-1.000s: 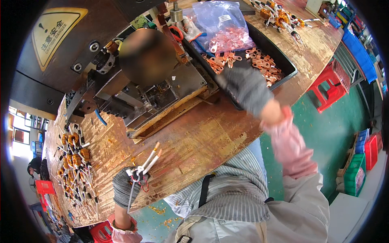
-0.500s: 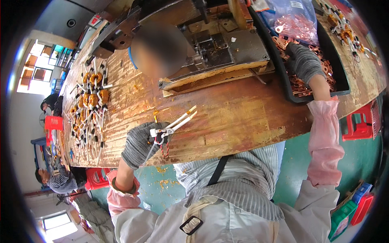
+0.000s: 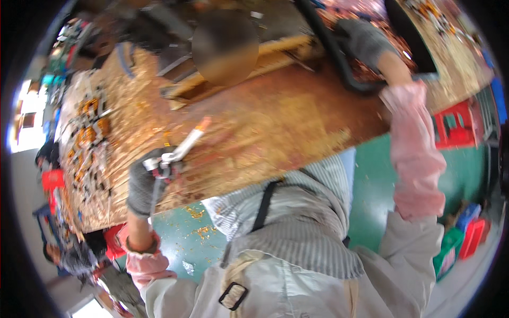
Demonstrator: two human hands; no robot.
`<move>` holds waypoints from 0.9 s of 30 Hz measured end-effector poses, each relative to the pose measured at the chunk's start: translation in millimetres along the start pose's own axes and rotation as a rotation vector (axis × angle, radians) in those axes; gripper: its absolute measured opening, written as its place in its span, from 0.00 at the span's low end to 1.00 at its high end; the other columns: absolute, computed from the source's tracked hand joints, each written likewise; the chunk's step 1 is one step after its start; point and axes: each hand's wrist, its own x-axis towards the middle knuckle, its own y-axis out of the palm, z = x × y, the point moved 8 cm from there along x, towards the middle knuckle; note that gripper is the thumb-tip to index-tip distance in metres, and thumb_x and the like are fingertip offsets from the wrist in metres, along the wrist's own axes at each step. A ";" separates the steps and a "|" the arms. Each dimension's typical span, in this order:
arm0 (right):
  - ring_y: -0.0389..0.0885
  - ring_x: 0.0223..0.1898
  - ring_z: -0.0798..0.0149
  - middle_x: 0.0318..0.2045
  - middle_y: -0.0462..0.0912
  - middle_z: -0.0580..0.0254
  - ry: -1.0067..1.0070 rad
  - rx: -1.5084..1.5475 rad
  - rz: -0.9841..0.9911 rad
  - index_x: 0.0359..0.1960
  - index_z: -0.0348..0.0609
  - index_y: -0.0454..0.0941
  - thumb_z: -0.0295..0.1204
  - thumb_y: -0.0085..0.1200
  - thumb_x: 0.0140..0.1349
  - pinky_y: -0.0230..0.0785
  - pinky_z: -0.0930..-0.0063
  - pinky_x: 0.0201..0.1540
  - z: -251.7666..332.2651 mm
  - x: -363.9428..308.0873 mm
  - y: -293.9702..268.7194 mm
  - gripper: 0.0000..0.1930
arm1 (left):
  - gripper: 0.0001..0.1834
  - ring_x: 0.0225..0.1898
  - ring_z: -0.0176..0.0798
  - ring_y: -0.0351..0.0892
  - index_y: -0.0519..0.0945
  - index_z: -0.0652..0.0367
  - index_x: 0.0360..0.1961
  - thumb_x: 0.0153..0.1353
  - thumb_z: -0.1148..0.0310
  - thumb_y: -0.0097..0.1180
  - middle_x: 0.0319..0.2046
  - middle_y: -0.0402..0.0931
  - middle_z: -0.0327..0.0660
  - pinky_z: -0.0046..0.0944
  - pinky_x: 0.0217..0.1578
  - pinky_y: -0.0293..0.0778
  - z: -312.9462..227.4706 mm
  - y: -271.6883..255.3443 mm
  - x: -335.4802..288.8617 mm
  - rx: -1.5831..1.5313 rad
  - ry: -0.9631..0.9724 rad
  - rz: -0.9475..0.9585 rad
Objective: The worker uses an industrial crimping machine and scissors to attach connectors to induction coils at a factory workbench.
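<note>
My left hand (image 3: 144,185), in a grey knit glove, is closed around a small wound part with white-sleeved leads (image 3: 189,143) above the near left of the wooden table. The leads point up and right, with copper-coloured ends. My right hand (image 3: 366,43), also gloved, reaches into a black tray (image 3: 334,55) at the far right, among loose copper terminals (image 3: 391,38). Its fingers are blurred and partly hidden, so whether they grip a terminal does not show.
A dark metal machine (image 3: 283,24) on a wooden base stands behind the hands. Several copper coils with white leads (image 3: 87,138) lie at the table's left. A red stool (image 3: 457,127) and a green bin (image 3: 448,253) are at the right. Another person (image 3: 77,259) sits far left.
The whole view has shifted and blurred, with the table and both hands appearing farther left. The left hand keeps its hold on the part; the right hand remains in the tray.
</note>
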 end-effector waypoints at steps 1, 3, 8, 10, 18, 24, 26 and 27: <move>0.75 0.43 0.50 0.39 0.78 0.53 -0.002 0.163 0.017 0.42 0.47 0.75 0.37 0.53 0.54 0.67 0.62 0.47 -13.3 1.5 12.0 0.15 | 0.09 0.27 0.30 0.74 0.76 0.66 0.38 0.54 0.79 0.50 0.27 0.77 0.37 0.27 0.28 0.71 -3.2 -1.5 -1.6 -0.036 -0.083 -0.047; 0.78 0.40 0.51 0.38 0.79 0.48 -0.001 -0.074 0.161 0.40 0.42 0.75 0.30 0.44 0.53 0.70 0.64 0.42 1.9 15.9 15.9 0.14 | 0.19 0.36 0.39 0.74 0.71 0.63 0.47 0.64 0.60 0.41 0.34 0.73 0.44 0.34 0.38 0.73 56.1 -35.3 -4.5 -0.613 -0.224 0.091; 0.78 0.36 0.48 0.32 0.79 0.48 0.079 0.092 -0.175 0.35 0.41 0.76 0.26 0.52 0.47 0.70 0.61 0.40 -13.0 10.0 -8.0 0.12 | 0.20 0.34 0.33 0.75 0.71 0.65 0.50 0.57 0.71 0.55 0.34 0.76 0.40 0.32 0.38 0.70 -10.2 2.2 7.8 0.278 0.029 0.056; 0.78 0.35 0.48 0.31 0.79 0.48 0.069 0.145 -0.160 0.35 0.42 0.76 0.26 0.51 0.48 0.70 0.61 0.40 -22.1 19.1 -2.7 0.11 | 0.19 0.38 0.35 0.76 0.71 0.66 0.50 0.58 0.69 0.54 0.36 0.76 0.40 0.34 0.40 0.71 -7.7 2.3 1.5 -0.028 0.075 0.119; 0.77 0.39 0.51 0.36 0.79 0.51 -0.124 -0.052 -0.213 0.39 0.45 0.76 0.34 0.51 0.54 0.68 0.63 0.44 3.8 1.6 -2.6 0.12 | 0.17 0.32 0.33 0.71 0.69 0.71 0.49 0.59 0.74 0.46 0.33 0.73 0.40 0.29 0.37 0.71 17.9 -12.1 8.8 0.369 -0.009 0.083; 0.77 0.40 0.52 0.36 0.79 0.52 0.092 0.121 -0.083 0.38 0.45 0.77 0.39 0.54 0.53 0.68 0.62 0.45 -8.2 -2.2 -9.3 0.15 | 0.17 0.31 0.33 0.72 0.69 0.73 0.47 0.58 0.73 0.47 0.38 0.74 0.45 0.32 0.37 0.72 3.4 -1.7 2.2 0.195 0.060 0.106; 0.77 0.40 0.52 0.36 0.79 0.51 0.164 0.063 -0.020 0.38 0.45 0.77 0.39 0.55 0.52 0.68 0.62 0.44 -14.0 0.2 -5.2 0.15 | 0.16 0.30 0.32 0.71 0.70 0.71 0.46 0.57 0.75 0.48 0.37 0.75 0.43 0.31 0.35 0.71 3.0 -2.5 5.2 0.299 0.086 0.097; 0.77 0.40 0.52 0.36 0.79 0.51 0.161 0.059 -0.027 0.38 0.45 0.77 0.39 0.55 0.52 0.68 0.62 0.44 -12.5 0.8 -6.8 0.15 | 0.14 0.29 0.31 0.71 0.71 0.70 0.44 0.56 0.77 0.48 0.35 0.75 0.42 0.31 0.33 0.71 2.6 -2.4 6.8 0.404 0.101 0.095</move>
